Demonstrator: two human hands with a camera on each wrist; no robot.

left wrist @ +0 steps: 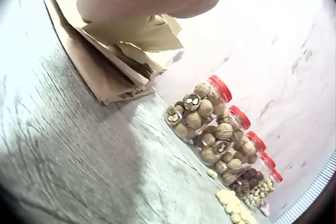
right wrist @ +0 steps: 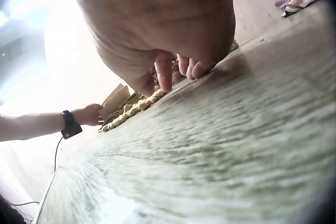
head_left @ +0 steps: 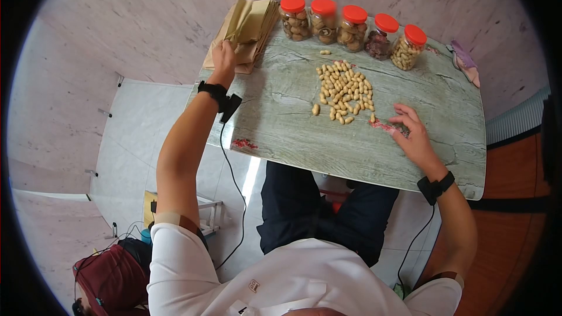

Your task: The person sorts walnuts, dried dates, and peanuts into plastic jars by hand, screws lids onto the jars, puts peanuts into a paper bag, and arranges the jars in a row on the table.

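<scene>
At the table's far left, my left hand pinches the near edge of a brown paper bag, the top one of a stack of folded paper bags. The held bag is partly raised and spread in the left wrist view, where the hand hides its near end. My right hand rests low over the table's right side with fingers loosely bent and nothing between them. Its fingertips point at a loose pile of unshelled peanuts in the middle of the table. One peanut lies close by those fingertips.
Several clear jars with red lids line the back edge: walnuts at the left, dark red dried fruit, then peanuts at the right. A purple-pink cloth lies at the right corner. A cable hangs from the left wrist.
</scene>
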